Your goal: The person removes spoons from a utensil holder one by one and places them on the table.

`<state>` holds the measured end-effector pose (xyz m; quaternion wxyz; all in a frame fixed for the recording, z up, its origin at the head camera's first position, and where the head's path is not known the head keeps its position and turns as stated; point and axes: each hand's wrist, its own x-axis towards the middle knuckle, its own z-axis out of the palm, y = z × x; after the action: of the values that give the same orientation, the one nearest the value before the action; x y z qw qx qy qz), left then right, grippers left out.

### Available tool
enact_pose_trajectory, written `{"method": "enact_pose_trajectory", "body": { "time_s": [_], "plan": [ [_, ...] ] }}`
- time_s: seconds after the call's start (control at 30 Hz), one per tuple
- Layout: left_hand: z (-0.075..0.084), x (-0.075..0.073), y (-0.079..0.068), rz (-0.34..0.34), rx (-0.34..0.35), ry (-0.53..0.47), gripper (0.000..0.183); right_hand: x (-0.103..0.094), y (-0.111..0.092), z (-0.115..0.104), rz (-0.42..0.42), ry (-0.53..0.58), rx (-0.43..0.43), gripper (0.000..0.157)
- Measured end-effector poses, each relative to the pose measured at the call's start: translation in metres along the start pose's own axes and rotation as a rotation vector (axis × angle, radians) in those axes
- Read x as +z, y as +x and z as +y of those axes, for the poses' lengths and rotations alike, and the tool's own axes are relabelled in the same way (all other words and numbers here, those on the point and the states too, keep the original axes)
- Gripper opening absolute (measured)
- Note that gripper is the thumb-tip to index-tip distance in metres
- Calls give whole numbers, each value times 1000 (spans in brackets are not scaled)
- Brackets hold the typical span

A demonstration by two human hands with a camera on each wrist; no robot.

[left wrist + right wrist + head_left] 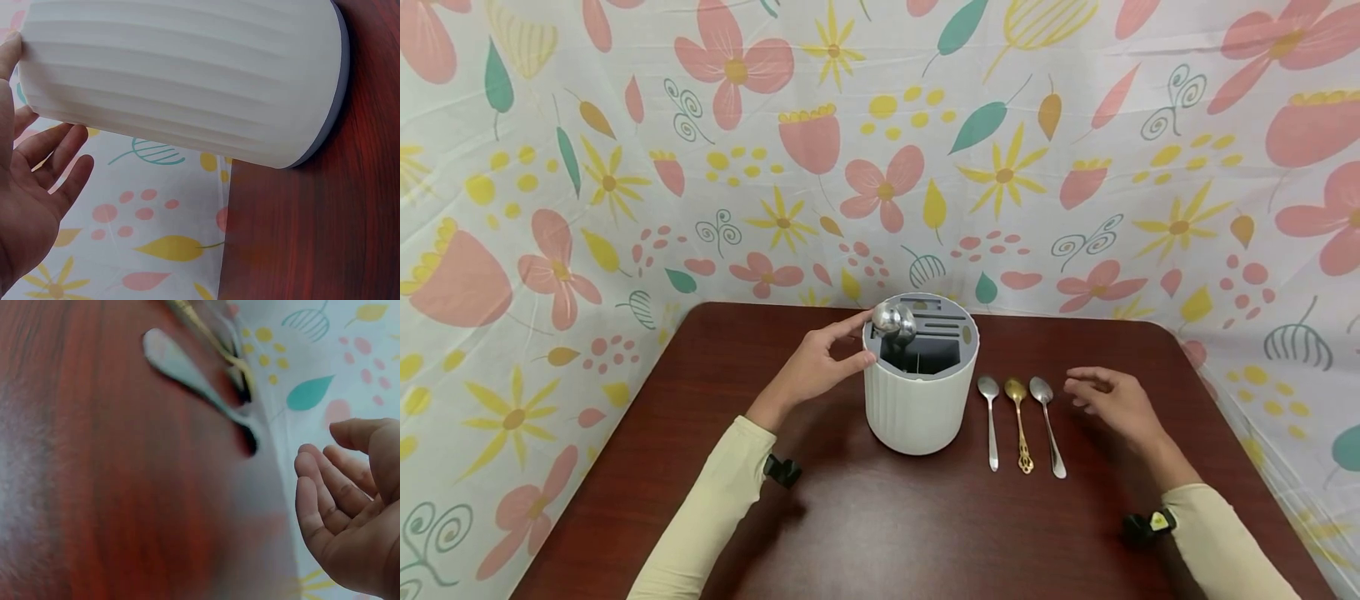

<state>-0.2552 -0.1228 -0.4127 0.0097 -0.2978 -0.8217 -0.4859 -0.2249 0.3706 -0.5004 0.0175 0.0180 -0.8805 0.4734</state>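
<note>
A white ribbed utensil holder (916, 417) with a grey slotted top (943, 337) stands upright on the table. Shiny rounded spoon heads (893, 320) stick up from its left side; their handles are hidden inside. My left hand (823, 358) touches the holder's left rim, its thumb in front and fingers farther back; in the left wrist view the other fingers spread beside the ribbed wall. To the holder's right lie a silver spoon (991, 421), a gold spoon (1020, 421) with an ornate handle, and another silver spoon (1048, 425). Beside that last one hovers my right hand (1116, 404), loosely curled and holding nothing.
The dark reddish wooden table (880, 533) ends at a flower-printed cloth (880, 167) hanging behind it and along both sides. Dark wrist cameras sit on the left wrist (782, 471) and the right wrist (1150, 525).
</note>
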Motion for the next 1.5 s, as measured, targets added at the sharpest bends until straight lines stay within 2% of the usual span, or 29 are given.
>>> {"method": "enact_pose_trajectory", "body": {
  "time_s": [0.17,0.33,0.57,0.8,0.97,1.13,1.5],
  "plan": [
    [0,-1,0,-2,6,-27,62,-8,-4,-29,36,-61,-88,43],
    [1,-1,0,-6,9,-40,63,-17,-4,-70,61,-51,-168,38],
    [2,-1,1,-7,1,-9,63,-24,-3,-131,107,-38,-226,29],
    [0,-2,2,-16,9,-4,64,-22,0,-176,103,-19,-315,26],
    [-1,-2,2,-15,13,-20,64,-14,7,-200,101,-17,-354,28],
    [-2,-2,2,-14,14,-26,63,-3,17,-219,46,23,-381,31],
    [-3,-1,2,-7,25,-34,64,32,36,-241,-66,73,-475,31]
  ]
}}
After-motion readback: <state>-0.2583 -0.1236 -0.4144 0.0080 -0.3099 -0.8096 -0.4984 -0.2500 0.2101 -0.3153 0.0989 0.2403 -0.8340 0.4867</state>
